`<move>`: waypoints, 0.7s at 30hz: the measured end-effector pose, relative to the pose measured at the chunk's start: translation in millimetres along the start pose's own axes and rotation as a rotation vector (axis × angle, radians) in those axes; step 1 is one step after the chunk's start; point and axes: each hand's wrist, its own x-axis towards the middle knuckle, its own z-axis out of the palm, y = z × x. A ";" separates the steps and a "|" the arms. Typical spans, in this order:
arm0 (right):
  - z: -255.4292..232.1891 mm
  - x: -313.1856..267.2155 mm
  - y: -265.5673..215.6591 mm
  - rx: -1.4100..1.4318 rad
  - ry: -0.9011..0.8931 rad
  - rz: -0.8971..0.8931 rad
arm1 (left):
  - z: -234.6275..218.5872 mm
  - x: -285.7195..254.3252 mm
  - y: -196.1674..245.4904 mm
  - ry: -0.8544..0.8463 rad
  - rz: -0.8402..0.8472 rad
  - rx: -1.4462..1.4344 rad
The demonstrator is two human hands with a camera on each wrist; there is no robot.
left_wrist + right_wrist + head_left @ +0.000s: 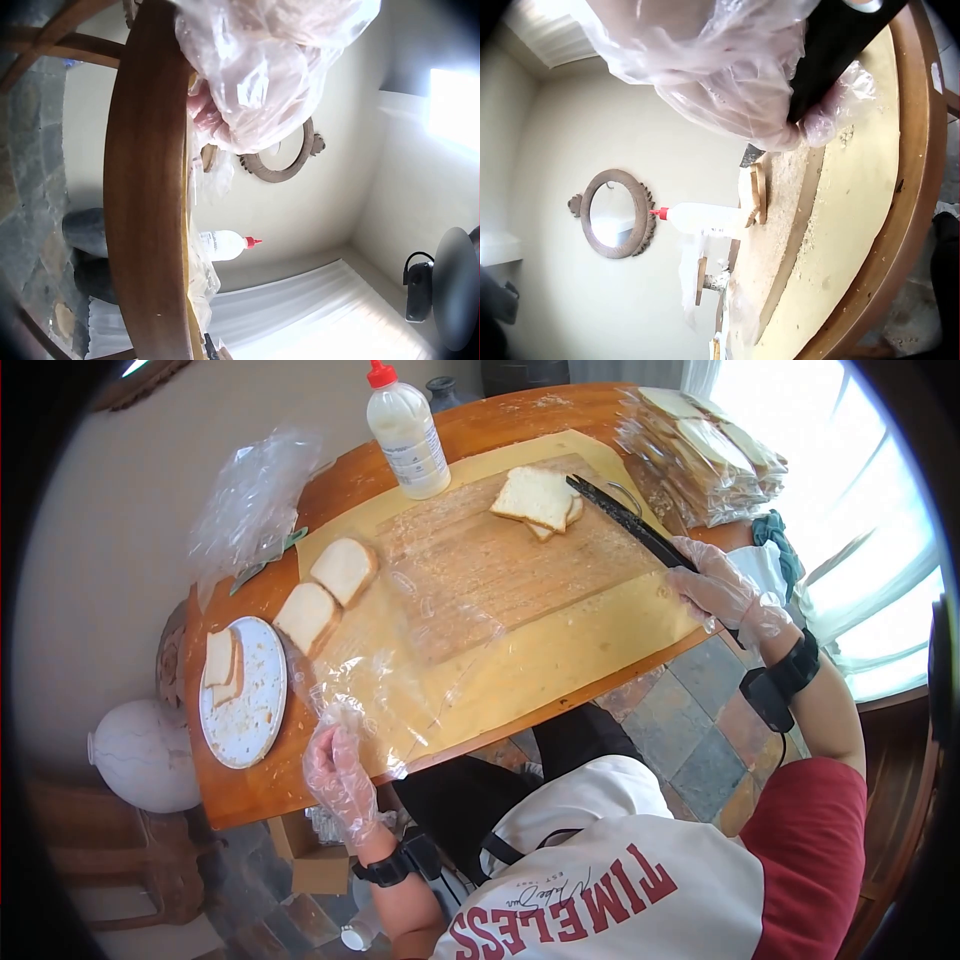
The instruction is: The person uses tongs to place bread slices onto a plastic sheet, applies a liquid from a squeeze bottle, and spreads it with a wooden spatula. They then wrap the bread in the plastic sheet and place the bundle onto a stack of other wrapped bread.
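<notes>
My gloved right hand grips the black handle of a long, dark-bladed knife. The blade slants over the cutting board, its tip beside a stack of crusted bread slices. In the right wrist view, the gloved fingers wrap the black handle. At the table's near left edge my gloved left hand pinches a clear plastic bag, which spreads crumpled over the yellow paper. Two bread pieces lie side by side just beyond the bag. The glove hides most of the left fingertips in the left wrist view.
A white plate with bread slices stands at the left. Behind the board is a red-capped bottle. Loose plastic bags lie at the far left; bagged sandwiches are piled at the back right. Yellow paper lies under the board.
</notes>
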 end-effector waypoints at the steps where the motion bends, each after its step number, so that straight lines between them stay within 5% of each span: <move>1: -0.6 -1.4 -0.1 -0.064 0.027 -0.020 | 0.1 -0.3 0.3 0.003 0.003 0.008; 10: 2.2 7.8 30.7 -0.427 0.285 -0.524 | 0.3 -1.4 1.7 0.023 -0.041 0.043; 21: 8.2 -10.1 4.3 -0.351 0.163 -0.443 | 0.0 -1.1 5.0 0.000 -0.033 0.033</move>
